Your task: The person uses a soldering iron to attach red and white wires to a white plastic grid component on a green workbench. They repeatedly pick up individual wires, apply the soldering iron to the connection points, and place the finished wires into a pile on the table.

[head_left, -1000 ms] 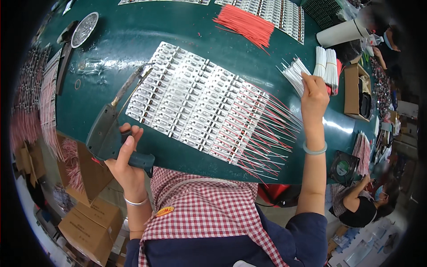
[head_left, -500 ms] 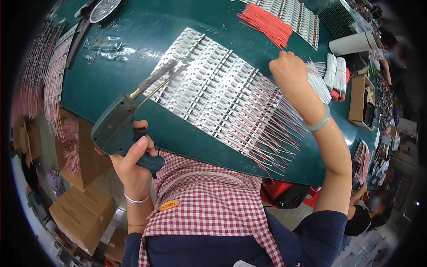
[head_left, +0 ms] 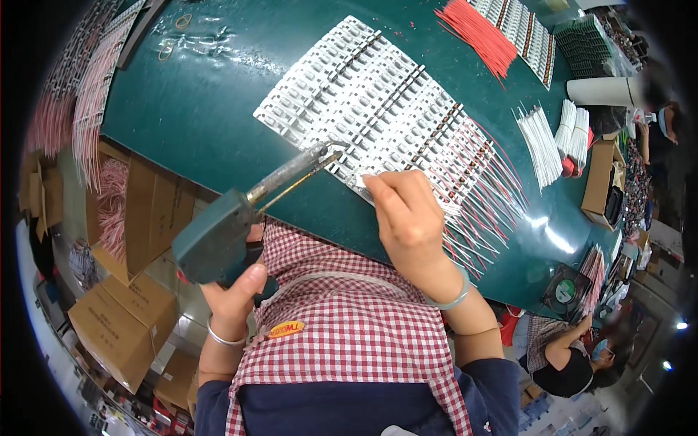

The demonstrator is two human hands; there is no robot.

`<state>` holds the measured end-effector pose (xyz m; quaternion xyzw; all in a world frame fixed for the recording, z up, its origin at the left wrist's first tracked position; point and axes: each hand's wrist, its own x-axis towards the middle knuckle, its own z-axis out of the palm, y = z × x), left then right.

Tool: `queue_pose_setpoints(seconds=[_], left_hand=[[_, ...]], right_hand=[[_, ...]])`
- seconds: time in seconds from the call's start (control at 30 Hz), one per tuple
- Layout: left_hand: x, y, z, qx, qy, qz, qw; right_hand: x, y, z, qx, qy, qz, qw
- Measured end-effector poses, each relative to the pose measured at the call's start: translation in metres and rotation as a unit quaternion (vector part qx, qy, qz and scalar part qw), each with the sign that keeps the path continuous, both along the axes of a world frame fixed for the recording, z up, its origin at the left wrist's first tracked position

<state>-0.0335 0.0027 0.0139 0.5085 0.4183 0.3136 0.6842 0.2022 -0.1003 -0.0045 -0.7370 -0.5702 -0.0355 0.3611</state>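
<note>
My left hand is wrapped round the grip of a dark green soldering gun, with a thin brass-coloured tube running beneath its barrel. The gun's bent tip is over the near edge of a panel of small white circuit boards, close to my right fingertips. My right hand is closed in a pinch at that edge; whatever lies between the fingers is too small to make out. Red and white wires stick out from the boards on the panel's right side, partly behind my right hand.
On the green table lie a bundle of red wires, loose white wires and tied white bundles. A small open carton stands at the right. Cardboard boxes are at lower left. A co-worker sits at the right.
My right hand has come from beside the white wires down and left to the panel's near edge. The soldering gun's tip has moved toward that edge. The whole view has shifted.
</note>
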Motion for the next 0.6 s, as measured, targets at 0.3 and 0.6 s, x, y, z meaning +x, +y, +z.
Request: queue_pose_setpoints(seconds=[0.3,0.6], left_hand=[[-0.021,-0.017,-0.005,0.23,0.195,-0.138,0.943],[-0.006,-0.014,-0.004,0.361,0.187,-0.166,0.898]], right_hand=[[-0.012,-0.007,-0.015,-0.014,-0.034,0.011,0.999],[-0.01,-0.002,-0.009,-0.021,-0.043,0.007,0.999]])
